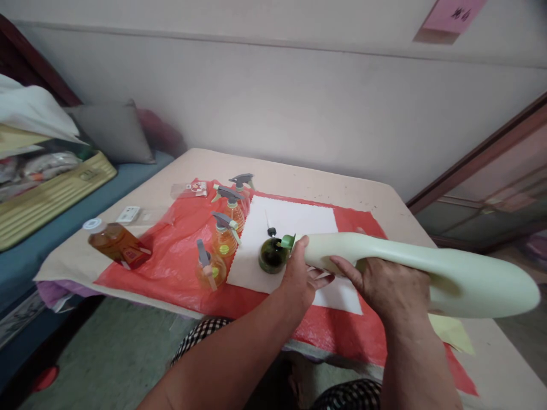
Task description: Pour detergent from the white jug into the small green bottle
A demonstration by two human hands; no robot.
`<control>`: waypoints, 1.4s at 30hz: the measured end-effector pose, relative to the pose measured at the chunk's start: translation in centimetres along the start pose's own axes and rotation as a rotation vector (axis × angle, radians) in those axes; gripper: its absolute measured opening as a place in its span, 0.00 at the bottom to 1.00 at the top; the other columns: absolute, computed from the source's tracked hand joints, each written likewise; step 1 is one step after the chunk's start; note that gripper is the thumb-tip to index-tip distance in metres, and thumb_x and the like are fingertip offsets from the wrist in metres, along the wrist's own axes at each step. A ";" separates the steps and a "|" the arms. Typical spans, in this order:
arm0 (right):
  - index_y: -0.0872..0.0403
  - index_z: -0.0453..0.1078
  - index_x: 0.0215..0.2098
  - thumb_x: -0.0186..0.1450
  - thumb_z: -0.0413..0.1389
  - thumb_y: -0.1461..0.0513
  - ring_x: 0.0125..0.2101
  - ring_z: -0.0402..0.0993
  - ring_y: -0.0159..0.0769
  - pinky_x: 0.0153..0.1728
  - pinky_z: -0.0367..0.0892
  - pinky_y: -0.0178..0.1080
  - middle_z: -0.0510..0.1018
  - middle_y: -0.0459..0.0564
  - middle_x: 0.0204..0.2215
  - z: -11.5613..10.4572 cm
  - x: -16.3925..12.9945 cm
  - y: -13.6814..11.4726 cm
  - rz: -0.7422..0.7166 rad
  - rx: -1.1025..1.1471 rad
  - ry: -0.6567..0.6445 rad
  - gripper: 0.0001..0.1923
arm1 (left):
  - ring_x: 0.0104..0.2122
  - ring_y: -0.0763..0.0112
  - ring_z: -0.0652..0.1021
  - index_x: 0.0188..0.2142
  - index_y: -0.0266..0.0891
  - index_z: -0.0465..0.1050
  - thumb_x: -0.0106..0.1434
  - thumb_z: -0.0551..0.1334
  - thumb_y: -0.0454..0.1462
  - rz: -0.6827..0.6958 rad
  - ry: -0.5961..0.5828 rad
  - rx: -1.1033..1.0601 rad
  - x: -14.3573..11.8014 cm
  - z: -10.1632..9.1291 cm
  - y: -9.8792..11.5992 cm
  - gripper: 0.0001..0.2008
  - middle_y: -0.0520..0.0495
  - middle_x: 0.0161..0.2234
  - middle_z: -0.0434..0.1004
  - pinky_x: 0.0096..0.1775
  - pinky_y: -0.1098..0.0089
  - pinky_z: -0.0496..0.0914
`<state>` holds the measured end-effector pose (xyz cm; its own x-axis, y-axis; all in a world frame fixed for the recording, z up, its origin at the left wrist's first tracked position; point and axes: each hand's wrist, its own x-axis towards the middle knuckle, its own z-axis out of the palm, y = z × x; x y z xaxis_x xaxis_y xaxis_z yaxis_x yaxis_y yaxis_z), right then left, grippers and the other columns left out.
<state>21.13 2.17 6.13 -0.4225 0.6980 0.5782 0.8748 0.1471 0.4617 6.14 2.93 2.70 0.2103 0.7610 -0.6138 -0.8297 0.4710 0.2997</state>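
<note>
Holding the pale green container (pixel 401 249) almost level above the desk (pixel 307 177), with the right hand (pixel 395 287) gripping its handle and the left hand (pixel 301 274) curled round its neck. Pointing its green spout (pixel 288 242) at the top of the dark round bottle (pixel 272 260); apparently mid-pour, with no flow discernible. Already off, seemingly: the black top (pixel 272 232), just behind that bottle on the white sheet (pixel 307 216), not yet refitted. To the left, with heads fitted: four spray bottles (pixel 224 242). Beyond these, the capped amber bottle (pixel 113 242). Underneath, the red sheet (pixel 171 242); behind, a pale wall (pixel 273 91); far left, a gray cushion (pixel 111 131).
</note>
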 end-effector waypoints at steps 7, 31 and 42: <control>0.56 0.68 0.14 0.69 0.47 0.37 0.15 0.63 0.34 0.21 0.43 0.38 0.67 0.51 0.10 -0.2 0.0 0.0 -0.020 -0.013 0.055 0.39 | 0.46 0.54 0.80 0.51 0.40 0.75 0.65 0.62 0.52 -0.003 -0.014 -0.014 0.1 -0.1 0.0 0.22 0.40 0.52 0.78 0.55 0.49 0.72; 0.54 0.66 0.14 0.68 0.51 0.39 0.15 0.64 0.34 0.20 0.45 0.37 0.65 0.48 0.10 -0.6 0.3 -0.1 -0.072 -0.060 0.150 0.36 | 0.46 0.54 0.80 0.52 0.40 0.74 0.66 0.62 0.51 -0.018 -0.015 -0.031 0.3 -0.1 0.1 0.22 0.41 0.51 0.79 0.53 0.51 0.74; 0.55 0.67 0.15 0.69 0.50 0.39 0.15 0.65 0.34 0.21 0.45 0.38 0.66 0.49 0.10 -0.7 0.3 -0.2 -0.062 -0.055 0.131 0.36 | 0.48 0.53 0.80 0.51 0.39 0.74 0.66 0.62 0.51 -0.015 -0.023 -0.026 0.1 -0.1 0.1 0.21 0.40 0.52 0.79 0.55 0.49 0.72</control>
<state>20.62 1.86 6.71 -0.5056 0.5912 0.6283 0.8332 0.1458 0.5334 6.02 3.04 2.64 0.2341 0.7641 -0.6012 -0.8396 0.4706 0.2712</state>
